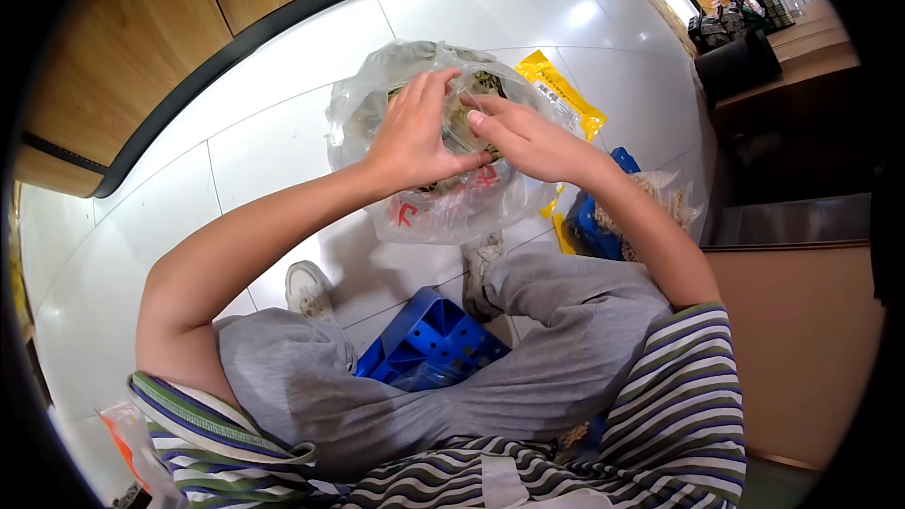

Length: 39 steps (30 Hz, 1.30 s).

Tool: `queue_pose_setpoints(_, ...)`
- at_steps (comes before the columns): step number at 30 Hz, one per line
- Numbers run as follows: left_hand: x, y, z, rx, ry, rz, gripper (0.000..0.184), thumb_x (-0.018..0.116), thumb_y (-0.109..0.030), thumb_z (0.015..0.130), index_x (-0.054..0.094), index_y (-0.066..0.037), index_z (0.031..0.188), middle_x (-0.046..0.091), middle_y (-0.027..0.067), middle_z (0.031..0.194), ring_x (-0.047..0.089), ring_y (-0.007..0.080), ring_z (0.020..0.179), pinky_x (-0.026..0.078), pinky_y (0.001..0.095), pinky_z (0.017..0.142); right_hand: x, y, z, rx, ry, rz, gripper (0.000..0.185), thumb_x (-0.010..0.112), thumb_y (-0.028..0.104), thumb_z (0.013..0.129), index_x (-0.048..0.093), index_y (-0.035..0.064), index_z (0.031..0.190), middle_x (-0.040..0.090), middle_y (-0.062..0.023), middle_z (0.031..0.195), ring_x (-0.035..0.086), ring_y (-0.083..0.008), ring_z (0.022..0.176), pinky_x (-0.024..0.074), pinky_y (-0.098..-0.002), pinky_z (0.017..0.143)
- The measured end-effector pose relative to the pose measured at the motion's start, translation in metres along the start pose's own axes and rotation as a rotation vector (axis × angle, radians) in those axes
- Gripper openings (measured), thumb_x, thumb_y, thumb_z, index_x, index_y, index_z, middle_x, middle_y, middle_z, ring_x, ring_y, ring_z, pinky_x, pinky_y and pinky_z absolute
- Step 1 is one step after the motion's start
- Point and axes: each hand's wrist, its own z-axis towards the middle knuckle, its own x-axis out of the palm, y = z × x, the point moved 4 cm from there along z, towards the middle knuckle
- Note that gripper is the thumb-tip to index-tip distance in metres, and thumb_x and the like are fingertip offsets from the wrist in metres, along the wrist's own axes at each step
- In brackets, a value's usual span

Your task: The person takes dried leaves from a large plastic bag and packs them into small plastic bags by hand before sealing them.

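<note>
A large clear plastic bag (pixel 353 137) with red lettering stands on the floor before me, with dark and yellowish-green patterned packaging showing inside. My left hand (pixel 415 132) is over its mouth, the fingers stretched up and the thumb held apart. From the other side, my right hand (pixel 528 139) reaches to the same opening. Its thumb and fingertips come close together at thin clear plastic, which looks like part of the bag. Whatever lies beneath the fingers is partly hidden.
A yellow packet (pixel 561 94) lies right of the bag. Blue plastic stools (pixel 429 335) stand between my legs and at the right, beside a clear bag of light brown pieces (pixel 671 196). A wooden cabinet (pixel 141 28) curves along the left; brown shelving (pixel 792 320) borders the right.
</note>
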Motion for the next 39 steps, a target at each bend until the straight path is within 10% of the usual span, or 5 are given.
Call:
queue_pose_setpoints(6, -0.004, -0.007, 0.000, 0.031, 0.029, 0.095, 0.099, 0.088, -0.040, 0.064, 0.037, -0.004, 0.140, 0.050, 0.0169, 0.124, 0.053, 0.0329, 0.117, 0.041, 0.0457, 0.099, -0.021, -0.001, 0.004, 0.085, -0.086, 0.013, 0.024, 0.066, 0.020, 0.085, 0.074, -0.0013, 0.091, 0.062, -0.0218, 0.128, 0.066, -0.0286, 0.099, 0.0509, -0.0364, 0.083)
queue_pose_setpoints(15, -0.004, -0.021, -0.002, 0.108, 0.009, 0.117, 0.094, 0.090, -0.032, 0.058, 0.043, -0.008, 0.137, 0.050, 0.0136, 0.113, 0.052, 0.0330, 0.107, 0.041, 0.0455, 0.093, 0.007, -0.002, 0.017, -0.035, -0.246, -0.038, 0.020, 0.068, 0.018, 0.071, 0.075, 0.0003, 0.074, 0.067, -0.0225, 0.118, 0.067, -0.0373, 0.096, 0.0524, -0.0412, 0.089)
queue_pose_setpoints(24, -0.004, -0.014, -0.002, 0.074, 0.034, 0.117, 0.095, 0.088, -0.035, 0.058, 0.043, -0.007, 0.136, 0.050, 0.0150, 0.116, 0.050, 0.0348, 0.112, 0.040, 0.0478, 0.096, 0.012, -0.012, 0.020, -0.058, -0.283, -0.022, 0.018, 0.070, 0.015, 0.070, 0.072, -0.0016, 0.077, 0.066, -0.0229, 0.116, 0.067, -0.0292, 0.084, 0.0522, -0.0359, 0.075)
queue_pose_setpoints(30, -0.003, -0.013, -0.004, 0.127, 0.030, 0.145, 0.098, 0.090, -0.034, 0.059, 0.040, -0.009, 0.139, 0.048, 0.0156, 0.117, 0.051, 0.0345, 0.111, 0.042, 0.0471, 0.095, 0.011, -0.022, 0.023, 0.127, 0.098, 0.017, 0.020, 0.070, 0.019, 0.068, 0.076, 0.0029, 0.078, 0.069, -0.0207, 0.111, 0.070, -0.0328, 0.081, 0.0547, -0.0376, 0.073)
queue_pose_setpoints(39, -0.002, -0.020, 0.001, 0.131, 0.040, 0.139, 0.099, 0.090, -0.040, 0.056, 0.043, -0.006, 0.136, 0.049, 0.0139, 0.112, 0.053, 0.0340, 0.107, 0.042, 0.0477, 0.093, 0.022, -0.018, 0.018, -0.018, -0.101, 0.041, 0.015, 0.070, 0.013, 0.073, 0.073, -0.0009, 0.079, 0.070, -0.0140, 0.101, 0.064, -0.0213, 0.075, 0.0501, -0.0329, 0.067)
